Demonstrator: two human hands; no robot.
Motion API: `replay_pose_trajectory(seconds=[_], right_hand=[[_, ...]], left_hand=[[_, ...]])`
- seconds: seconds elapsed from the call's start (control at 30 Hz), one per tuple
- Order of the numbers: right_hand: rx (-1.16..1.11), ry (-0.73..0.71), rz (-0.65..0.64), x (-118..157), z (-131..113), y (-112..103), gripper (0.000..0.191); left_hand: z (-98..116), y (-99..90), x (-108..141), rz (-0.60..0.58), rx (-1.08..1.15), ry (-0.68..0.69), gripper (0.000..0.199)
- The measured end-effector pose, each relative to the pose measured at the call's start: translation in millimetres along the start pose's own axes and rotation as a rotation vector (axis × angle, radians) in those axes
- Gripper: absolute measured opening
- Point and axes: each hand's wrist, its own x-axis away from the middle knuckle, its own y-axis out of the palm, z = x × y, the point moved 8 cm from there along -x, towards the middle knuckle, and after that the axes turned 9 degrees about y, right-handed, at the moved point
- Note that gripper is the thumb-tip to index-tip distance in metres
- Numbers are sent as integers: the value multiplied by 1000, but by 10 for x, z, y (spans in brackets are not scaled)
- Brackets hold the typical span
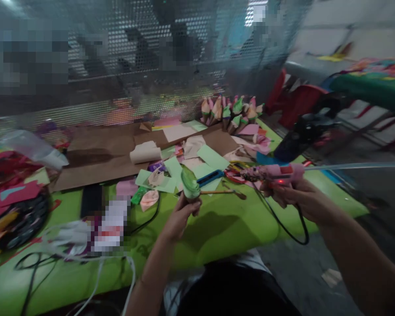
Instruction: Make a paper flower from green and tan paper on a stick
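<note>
My left hand (186, 213) is closed around the lower end of a green paper cone (190, 183) whose pointed top tilts up and to the left. To the right, my right hand (289, 193) grips a pink hot glue gun (276, 173) with a small red light lit. A clear glue stick (355, 166) sticks out of its back end, and the nozzle points left toward the cone, apart from it. Just beyond the cone lie a blue box cutter (210, 177) and a thin paintbrush (224, 192). Motion blur softens the fingers.
Finished paper cones (230, 109) stand grouped at the back. Brown paper (98, 149), light green sheets (213, 159) and a paper roll (145, 152) cover the table's (217, 232) far side. Left are white cables (100, 272) and a dark phone-like slab (91, 200). The gun's black cord (304, 228) loops over the front edge.
</note>
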Motion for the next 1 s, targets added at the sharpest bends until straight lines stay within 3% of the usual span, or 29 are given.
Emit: replay_pose_trajectory(seconds=[0.17,0.33,0.47,0.53,0.6,0.63,0.73,0.83,1.0], right_hand=[[15,-29,253,124,339,-533,45],[164,92,509,44,751,-922,49],[725,137,694,8,703,-1058,38],[946,252,667,22,677,-1074,41],[1046,231,606,54,556,-1031,47],[1071,234,687,119,457,-1059,47],[955,-58,736,244,64,-818,29],[629,-427,453,291,-286,-208,20],[386,-591,89,230,-582,753,16]], left_hand=[[32,-26,-21,7,12,6,36],[23,-15,-25,-12,-5,-7,34],[22,19,-12,-29,-24,7,35],[25,38,-7,-46,-42,22,36],[14,58,-7,-68,-48,24,34],[7,61,-9,-71,-49,26,34],[-26,69,-17,-83,-66,22,34],[-45,76,-27,-91,-86,33,38],[-21,69,-35,-86,-126,58,47]])
